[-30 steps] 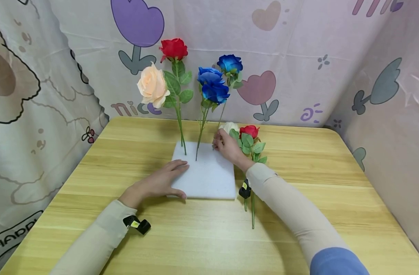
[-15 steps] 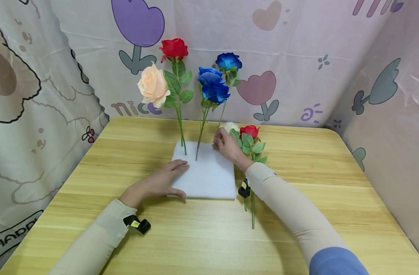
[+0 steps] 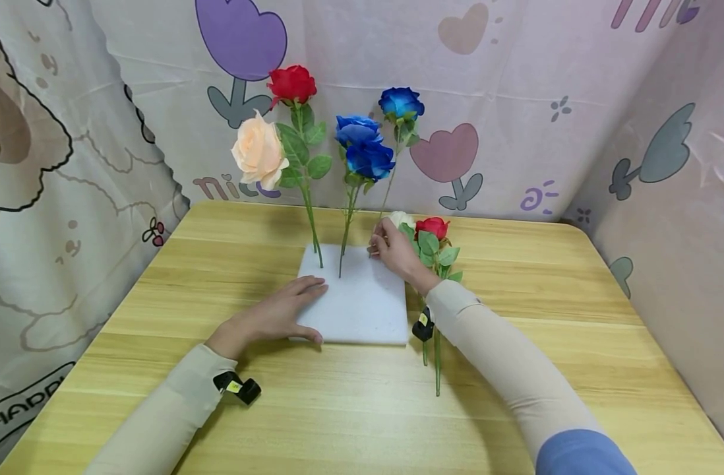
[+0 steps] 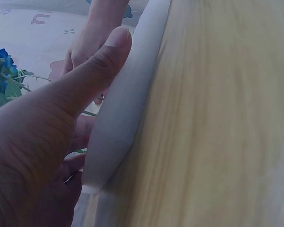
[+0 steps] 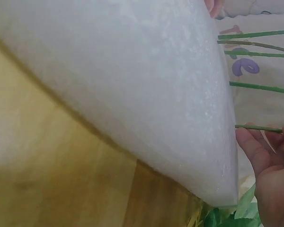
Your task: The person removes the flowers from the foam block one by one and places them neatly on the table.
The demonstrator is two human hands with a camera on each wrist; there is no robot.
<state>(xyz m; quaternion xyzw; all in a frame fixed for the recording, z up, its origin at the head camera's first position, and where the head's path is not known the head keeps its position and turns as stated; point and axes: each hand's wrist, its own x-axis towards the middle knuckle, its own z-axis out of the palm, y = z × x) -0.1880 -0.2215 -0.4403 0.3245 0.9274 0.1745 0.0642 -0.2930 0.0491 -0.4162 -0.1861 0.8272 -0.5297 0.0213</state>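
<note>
My right hand [image 3: 393,251] pinches the thin stem [image 5: 258,127] of a blue rose [image 3: 401,104] near the back right of a white foam block [image 3: 362,310]. In the right wrist view that stem meets the foam right at my fingertips. My left hand [image 3: 281,310] rests on the block's left edge with fingers spread, and its thumb [image 4: 99,61] lies along the near side in the left wrist view. Standing in the foam are a red rose [image 3: 293,84], a peach rose [image 3: 260,152] and blue roses [image 3: 368,155] on green stems.
To the right of the block, a red rose [image 3: 432,227] and a white rose [image 3: 401,219] lie on the wooden table [image 3: 546,330], partly behind my right hand and forearm. A printed cloth [image 3: 350,39] hangs behind the table.
The blue rose in my right hand has tilted slightly right and up. The red, peach and other blue rose heads have shifted a little left. My left hand stays on the foam.
</note>
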